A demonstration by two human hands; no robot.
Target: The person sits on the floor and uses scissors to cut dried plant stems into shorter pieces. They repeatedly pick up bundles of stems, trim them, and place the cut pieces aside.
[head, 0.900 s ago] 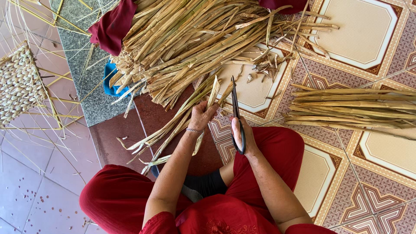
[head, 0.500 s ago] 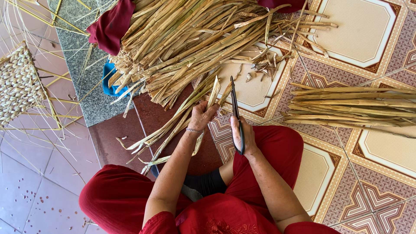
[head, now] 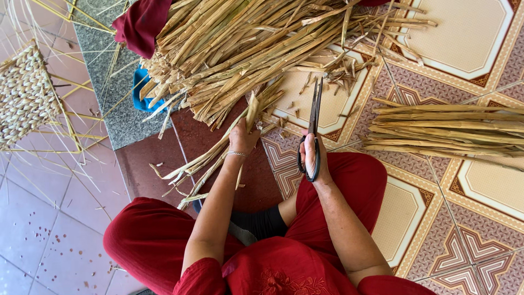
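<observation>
Head view, left hand [head: 244, 137] gripping stalks [head: 218, 153], right hand [head: 315, 158] holding scissors [head: 312, 128]

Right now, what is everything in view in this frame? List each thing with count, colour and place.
big pile of dried stalks: one heap, straw yellow, top centre on the floor
handful of stalks: one small bunch, straw yellow, gripped in the left hand, trailing down left
trimmed bundle: one, straw yellow, lying flat at right
cut-off bits: many, tan, scattered on the tile below the pile
scissors: one pair, black, blades nearly closed, pointing up toward the pile
woven piece: one, pale straw, far left
red cloth: one, dark red, top left
blue object: one, mostly hidden under the pile
patterned tile floor: cream and brown
left hand: holds the handful
right hand: holds the scissors
</observation>
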